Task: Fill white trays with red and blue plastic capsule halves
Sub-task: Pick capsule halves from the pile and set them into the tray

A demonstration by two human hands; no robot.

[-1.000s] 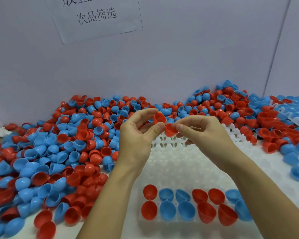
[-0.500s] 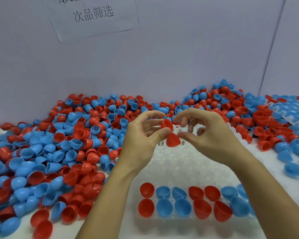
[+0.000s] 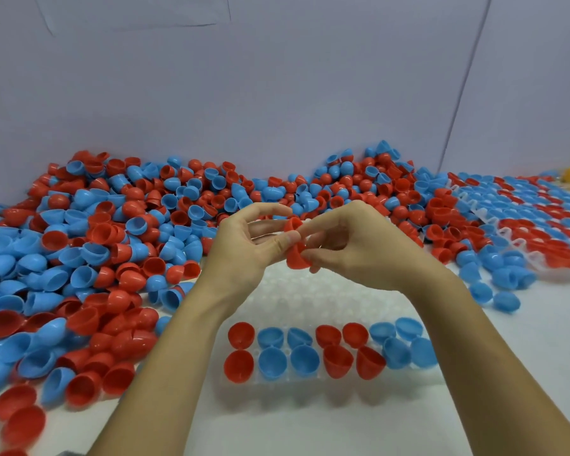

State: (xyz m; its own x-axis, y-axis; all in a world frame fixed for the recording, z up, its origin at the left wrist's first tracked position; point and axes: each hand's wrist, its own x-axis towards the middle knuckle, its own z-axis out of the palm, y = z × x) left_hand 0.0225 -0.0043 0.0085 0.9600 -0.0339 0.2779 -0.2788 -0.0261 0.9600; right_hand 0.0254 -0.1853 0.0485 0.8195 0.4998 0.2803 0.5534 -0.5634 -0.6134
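Above the white tray [image 3: 310,301], both hands' fingers [image 3: 288,240] pinch red capsule halves [image 3: 297,256].

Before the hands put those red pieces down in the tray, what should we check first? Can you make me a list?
1. Both pieces held firmly: ok. The left hand pinches the upper red half, the right hand pinches the lower red half.
2. The two halves pulled apart: cannot tell, they touch or overlap between the fingertips.
3. Free cups in the white tray: ok, only its two nearest rows are filled.
4. Way down to the tray open: ok, nothing lies between the hands and the bare cups below.
5. Pieces unbroken: cannot tell, fingers hide much of them.
6. More pieces to hand: ok, the loose pile lies to the left.
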